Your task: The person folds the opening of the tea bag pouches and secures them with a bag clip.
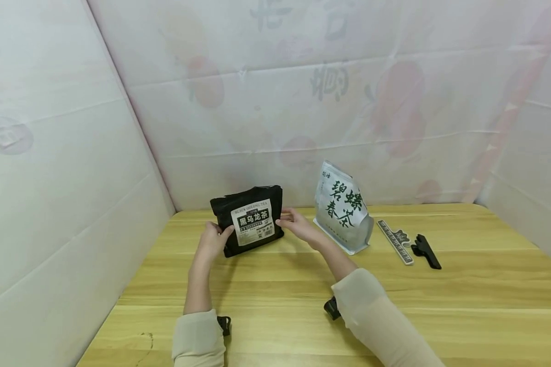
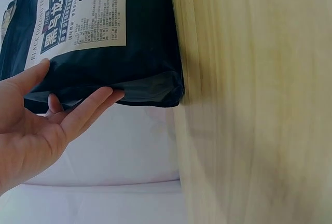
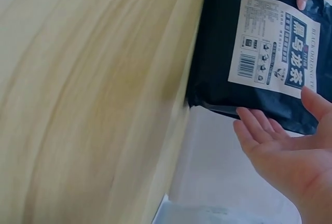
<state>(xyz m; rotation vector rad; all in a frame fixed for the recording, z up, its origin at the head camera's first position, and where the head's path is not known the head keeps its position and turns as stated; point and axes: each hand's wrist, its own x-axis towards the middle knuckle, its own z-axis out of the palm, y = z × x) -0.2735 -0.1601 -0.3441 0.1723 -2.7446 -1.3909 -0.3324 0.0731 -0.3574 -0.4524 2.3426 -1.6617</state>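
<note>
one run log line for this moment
left hand: holds black tea bag by left side; right hand: holds its right side; white tea bag: stands right of it

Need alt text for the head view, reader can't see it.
A person's left hand and right hand hold opposite sides of a black oolong tea bag at a wooden table. To the right stands a pale tea bag with green lettering; beyond it lie a keyboard-patterned strip and a black clip.

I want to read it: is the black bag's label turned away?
No, in the head view the black bag shows its label, printed BLACK OOLONG TEA.
</note>
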